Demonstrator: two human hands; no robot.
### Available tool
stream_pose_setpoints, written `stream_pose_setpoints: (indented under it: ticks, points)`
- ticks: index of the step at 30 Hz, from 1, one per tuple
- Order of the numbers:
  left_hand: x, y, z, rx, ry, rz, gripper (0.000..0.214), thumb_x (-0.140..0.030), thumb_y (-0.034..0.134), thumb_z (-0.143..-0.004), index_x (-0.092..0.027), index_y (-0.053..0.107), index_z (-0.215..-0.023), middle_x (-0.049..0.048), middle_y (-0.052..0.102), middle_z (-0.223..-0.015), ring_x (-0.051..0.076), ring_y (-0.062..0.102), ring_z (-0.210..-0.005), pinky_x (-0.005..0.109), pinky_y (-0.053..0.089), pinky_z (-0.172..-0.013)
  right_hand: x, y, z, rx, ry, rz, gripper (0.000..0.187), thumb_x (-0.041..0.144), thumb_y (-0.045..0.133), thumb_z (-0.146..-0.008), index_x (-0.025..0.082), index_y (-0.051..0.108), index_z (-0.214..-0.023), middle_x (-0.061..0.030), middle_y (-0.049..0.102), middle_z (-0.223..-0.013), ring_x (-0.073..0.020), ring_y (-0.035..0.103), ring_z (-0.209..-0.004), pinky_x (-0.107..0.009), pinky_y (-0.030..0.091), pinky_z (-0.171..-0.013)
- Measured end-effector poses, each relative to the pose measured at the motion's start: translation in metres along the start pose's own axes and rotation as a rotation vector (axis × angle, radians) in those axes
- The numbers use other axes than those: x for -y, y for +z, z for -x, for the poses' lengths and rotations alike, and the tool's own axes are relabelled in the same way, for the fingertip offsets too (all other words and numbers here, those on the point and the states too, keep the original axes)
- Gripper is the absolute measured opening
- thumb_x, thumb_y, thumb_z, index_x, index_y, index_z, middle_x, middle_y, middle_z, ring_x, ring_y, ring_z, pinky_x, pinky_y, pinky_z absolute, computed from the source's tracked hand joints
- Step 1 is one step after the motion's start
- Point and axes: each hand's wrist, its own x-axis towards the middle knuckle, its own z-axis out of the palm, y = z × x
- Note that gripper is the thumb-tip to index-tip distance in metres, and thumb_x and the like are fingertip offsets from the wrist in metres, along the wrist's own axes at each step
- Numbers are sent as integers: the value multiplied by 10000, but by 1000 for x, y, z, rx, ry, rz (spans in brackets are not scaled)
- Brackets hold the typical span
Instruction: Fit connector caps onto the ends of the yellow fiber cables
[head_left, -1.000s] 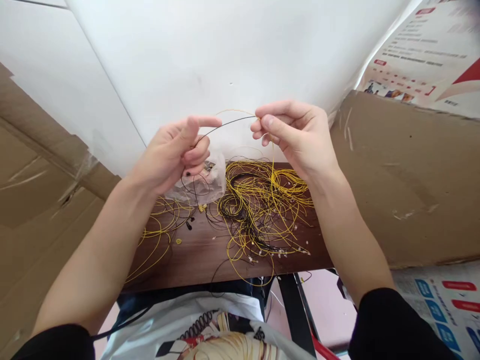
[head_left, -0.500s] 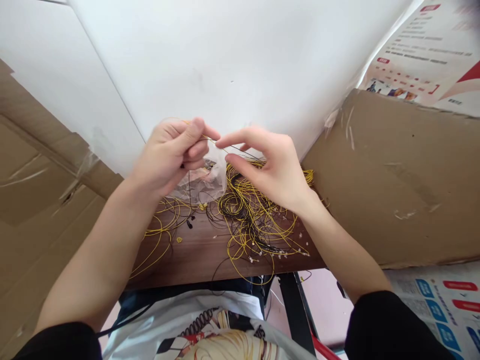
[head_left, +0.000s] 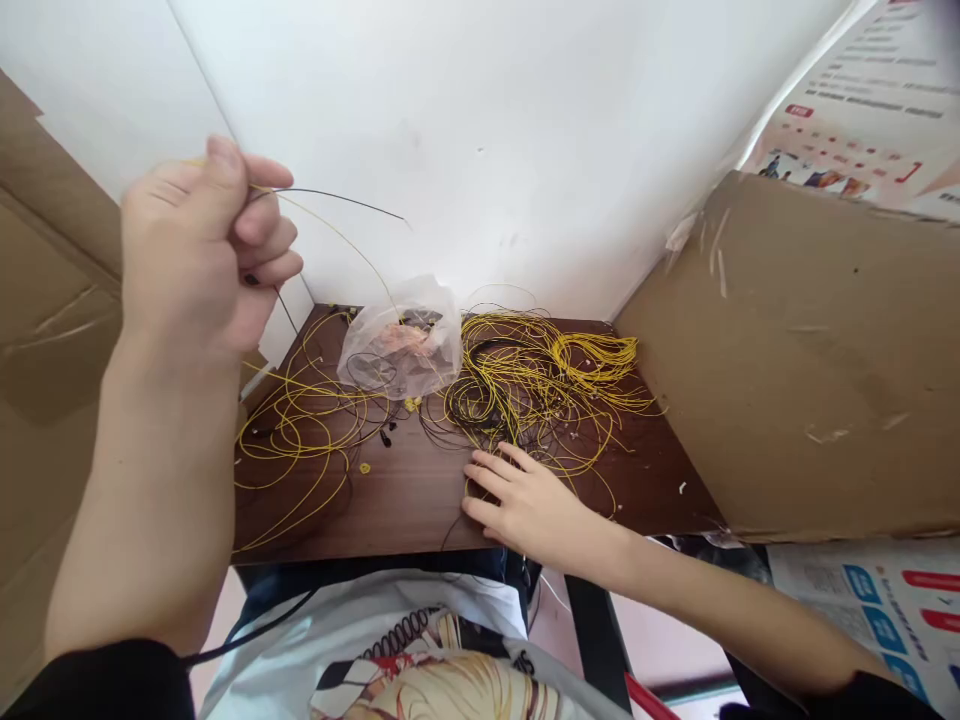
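Note:
My left hand [head_left: 217, 240] is raised high on the left, its thumb and index finger pinched on a thin yellow wire [head_left: 330, 228] and a black wire [head_left: 341, 198]. Their free ends arc out to the right. Another dark strand hangs below the curled fingers. Low at the front of the brown table [head_left: 420, 510], my right hand [head_left: 525, 500] lies palm down with its fingers spread. Its fingertips are at the near edge of a tangle of yellow and black wires [head_left: 517, 380]. Whether they touch a strand I cannot tell.
A clear plastic bag [head_left: 405, 345] with copper-coloured strands inside stands at the back. Loose yellow wires [head_left: 300, 430] lie on the left. Small black and yellow bits are scattered mid-table. A white panel [head_left: 487, 130] rises behind, with cardboard [head_left: 810, 370] on the right.
My left hand has moved up and left with the wires. My right hand has come away from them and dropped to the table's front, its fingers now spread.

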Motion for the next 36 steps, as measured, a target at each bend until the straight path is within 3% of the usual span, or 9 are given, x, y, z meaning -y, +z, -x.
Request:
stream_pose_setpoints:
  ticks: [4,15,26,29,32,36]
  points:
    - [5,-3,0,13,-28,29,346,-212,411,-949,-117,616,-688,-53,238,-444,55,142,-384,205,77,-379,-24,0,10,2,140,108,188,198,421,-951,182,606,-984,-94,587,-1270,-259,446,-1295,-492,349,-1055]
    - [8,2,2,-12,-118,36,360,-209,392,-953,-117,612,-683,-51,254,-434,62,144,-397,192,99,-374,-124,15,35,-14,481,194,301,49,389,-901,149,623,-1062,-94,608,-1272,-246,457,-1292,-392,389,-923]
    - [-1,10,3,59,-145,39,341,-187,409,-932,-114,640,-691,-36,264,-439,72,161,-408,219,90,-394,-206,20,43,-102,626,132,334,-7,374,-813,112,657,-945,-147,664,-1142,-236,473,-1250,-371,323,-928]
    - [-5,13,6,64,-144,37,358,-191,394,-938,-114,634,-683,-37,256,-435,72,155,-408,218,84,-395,-204,14,44,-110,605,29,260,87,426,-842,153,674,-881,-104,688,-1088,-241,471,-1247,-423,247,-1024]
    - [-8,13,8,87,-112,17,322,-205,428,-933,-120,627,-695,-42,250,-452,70,150,-421,218,89,-405,-180,-3,49,-175,572,-84,172,209,513,-850,210,683,-874,-61,668,-1148,-258,437,-1285,-503,154,-1077]
    - [-5,12,11,97,-93,-3,262,-226,477,-913,-129,623,-718,-42,245,-478,73,151,-442,229,96,-423,-127,-41,69,-349,553,-288,158,329,554,-858,240,684,-850,-44,616,-1237,-265,466,-1257,-488,249,-1054]
